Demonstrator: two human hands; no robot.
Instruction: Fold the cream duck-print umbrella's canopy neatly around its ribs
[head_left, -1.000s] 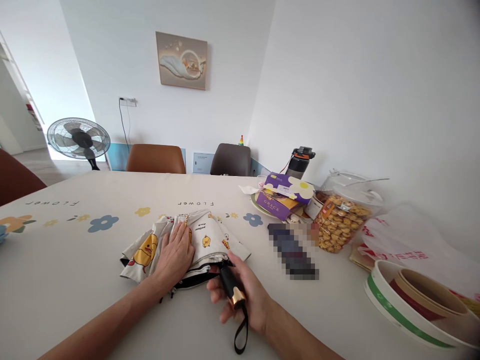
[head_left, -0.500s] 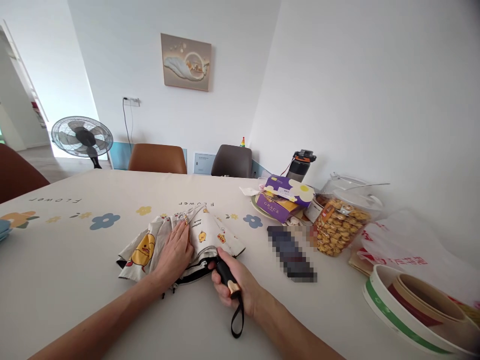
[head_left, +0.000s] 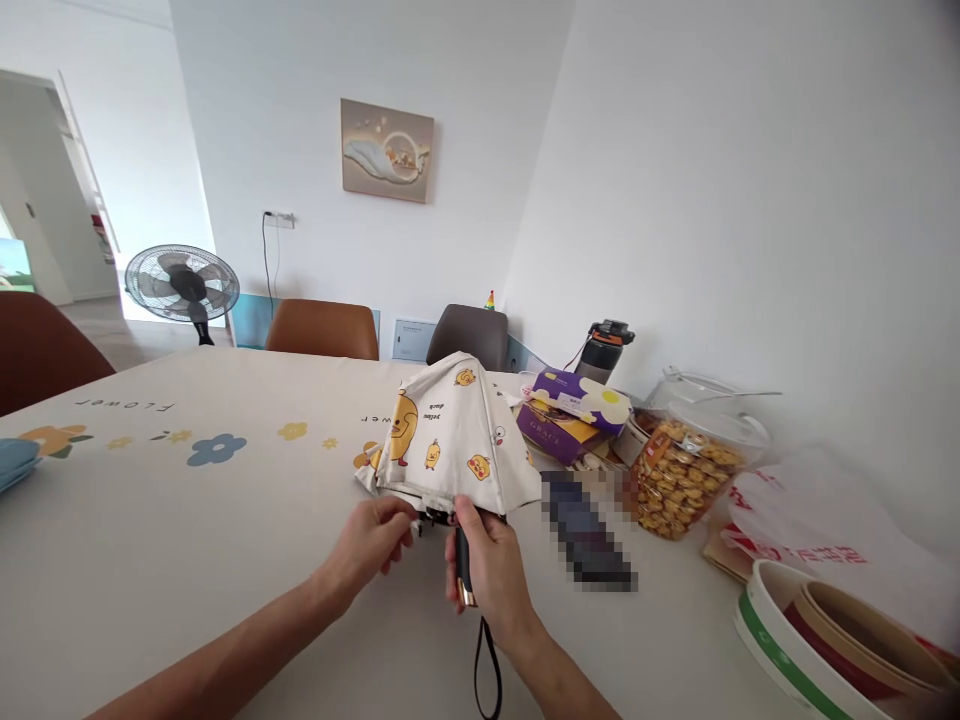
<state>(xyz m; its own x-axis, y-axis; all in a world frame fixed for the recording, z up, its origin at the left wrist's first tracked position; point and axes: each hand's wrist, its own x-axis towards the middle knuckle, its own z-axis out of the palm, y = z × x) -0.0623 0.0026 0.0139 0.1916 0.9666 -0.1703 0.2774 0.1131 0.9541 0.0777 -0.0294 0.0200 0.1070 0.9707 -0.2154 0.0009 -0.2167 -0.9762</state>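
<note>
A folded cream umbrella [head_left: 450, 440] printed with yellow ducks is held up off the table, its canopy pointing away from me. My right hand [head_left: 487, 565] is closed around its black, gold-tipped handle [head_left: 462, 562], and a black wrist strap [head_left: 487, 675] dangles below. My left hand [head_left: 375, 535] pinches the lower rim of the canopy, just left of the handle.
A cream tablecloth with flower prints [head_left: 187, 500] covers the table. To the right lie a blurred dark object [head_left: 589, 530], a purple box [head_left: 574, 410], a snack jar [head_left: 679, 465], a dark bottle [head_left: 604, 350] and round tins [head_left: 840, 630]. Chairs [head_left: 322, 330] and a fan [head_left: 182, 285] stand behind.
The umbrella lay flat under my left palm; now it is lifted and tilted upright. My left hand moved from on top of the canopy to its rim near the handle.
</note>
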